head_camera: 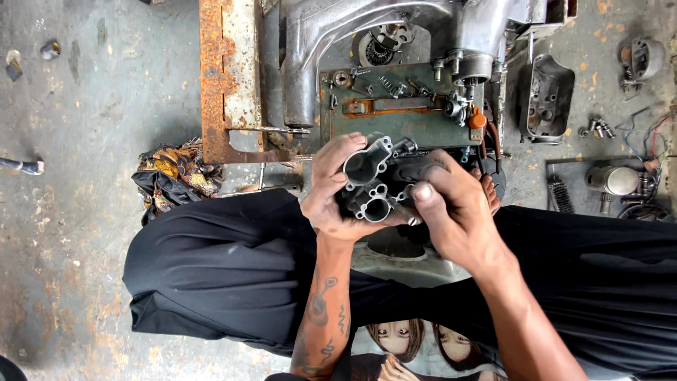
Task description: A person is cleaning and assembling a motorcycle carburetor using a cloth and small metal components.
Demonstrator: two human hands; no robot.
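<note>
Hands meet over your lap — your left hand (331, 190) grasps the grey metal casting (372, 185) from its left side, bores facing up, while your right hand (451, 204) clamps its right edge, thumb on top — green machine block (395, 106) just beyond.

A repair workshop, worked at floor level: a stained, oil-marked concrete floor (84, 233), a dismantled engine (395, 42), a rusty metal bracket (227, 70), loose bolts (598, 129), a wire brush (560, 195) and a dirty rag (173, 176).
</note>
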